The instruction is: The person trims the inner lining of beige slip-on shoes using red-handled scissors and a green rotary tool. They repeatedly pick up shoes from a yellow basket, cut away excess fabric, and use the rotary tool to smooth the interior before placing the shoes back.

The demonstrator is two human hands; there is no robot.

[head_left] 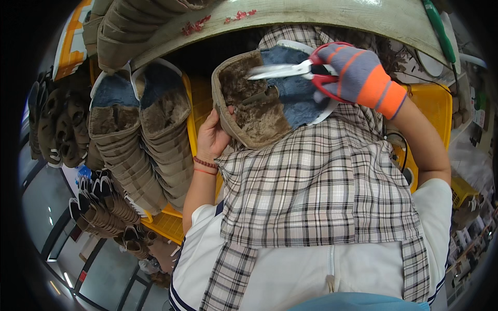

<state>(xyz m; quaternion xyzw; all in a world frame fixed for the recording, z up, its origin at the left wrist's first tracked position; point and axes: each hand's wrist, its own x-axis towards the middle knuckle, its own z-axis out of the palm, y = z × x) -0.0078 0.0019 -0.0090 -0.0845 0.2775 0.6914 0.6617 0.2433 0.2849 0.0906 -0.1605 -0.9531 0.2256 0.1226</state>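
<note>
My left hand point(213, 136), bare with a beaded bracelet at the wrist, grips the edge of a fur-lined shoe upper point(255, 118). The upper has a tan outside, brown fuzzy lining, a blue lining at one end and a white rim. My right hand point(358, 70), in a grey and orange glove, is closed round the red handles of a pair of scissors point(290, 71). Their blades point left over the inside of the upper and look blurred. Whether they touch the lining, I cannot tell. The upper rests over my checked apron point(311, 192).
Two long stacks of nested shoe uppers point(140, 140) lean in a yellow crate point(193, 101) on my left. A pale tabletop point(290, 13) runs across the far side. Another yellow crate point(436, 111) stands at right, near a green-handled tool point(438, 31). More uppers point(104, 205) hang farther left.
</note>
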